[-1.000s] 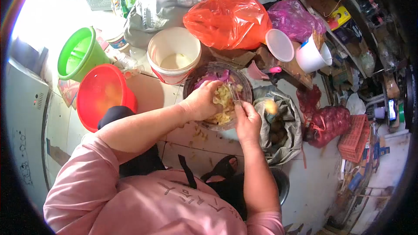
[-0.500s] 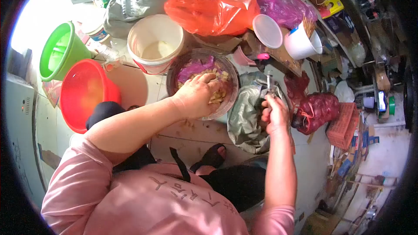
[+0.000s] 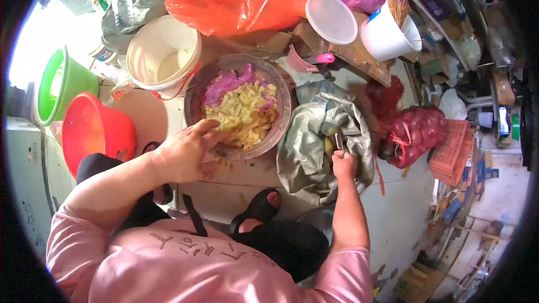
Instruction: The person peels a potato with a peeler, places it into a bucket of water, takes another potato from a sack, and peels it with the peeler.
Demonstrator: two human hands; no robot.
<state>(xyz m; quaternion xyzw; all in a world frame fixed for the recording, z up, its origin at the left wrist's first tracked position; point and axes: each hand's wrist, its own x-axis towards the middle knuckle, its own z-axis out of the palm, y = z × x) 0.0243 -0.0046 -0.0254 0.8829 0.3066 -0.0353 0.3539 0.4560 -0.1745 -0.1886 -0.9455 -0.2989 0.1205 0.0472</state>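
My left hand point(image 3: 182, 154) is open, its fingers apart, at the near left rim of a wide bowl point(image 3: 284, 115). Pale yellow cut pieces point(image 3: 247, 106) fill the bowl, beside a crumpled purple plastic bag point(image 3: 227, 87). In my right hand point(image 3: 344, 165) is a small metal peeler point(image 3: 338, 141), held over the mouth of a grey-green woven sack point(image 3: 300, 134). Round, brownish-green potato-like things point(image 3: 329, 146) show inside the sack, just left of the peeler. My fingers partly cover the peeler's handle.
A white bucket point(image 3: 137, 67), a red basin point(image 3: 126, 129) and a green tub point(image 3: 42, 101) stand to the left. Behind lie a large orange bag point(image 3: 241, 0) and a white container with sticks point(image 3: 387, 39). To the right are a red net bag point(image 3: 418, 134) and an orange crate point(image 3: 452, 151).
My left hand has come out of the bowl, back and to the left, uncovering the pieces. My right hand has lowered the peeler toward the sack's mouth. The view has shifted slightly.
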